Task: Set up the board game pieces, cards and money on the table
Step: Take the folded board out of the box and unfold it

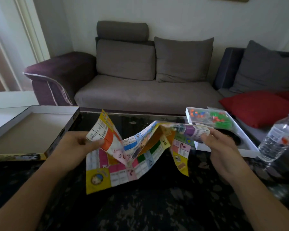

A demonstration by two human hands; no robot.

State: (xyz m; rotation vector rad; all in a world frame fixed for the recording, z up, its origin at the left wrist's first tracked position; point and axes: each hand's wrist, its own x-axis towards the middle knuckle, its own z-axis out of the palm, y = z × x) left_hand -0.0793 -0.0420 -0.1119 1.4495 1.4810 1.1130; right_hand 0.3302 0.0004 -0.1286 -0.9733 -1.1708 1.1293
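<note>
My fingers on the left pinch one edge of the half-unfolded board above the table middle, the right hand seemingly gripping the other, so a hard tug could tear a crease or sweep the water bottle at the right edge.

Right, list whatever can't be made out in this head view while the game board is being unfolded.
- Game board: its middle is buckled in folds, so those squares are hidden; the small print is blurred.
- Tray of pieces: the board and the right hand cover its near left part; the bagged pieces are too small to count.
- Box lid: cut off by the left edge.
- Water bottle: its label is unreadable.
</note>
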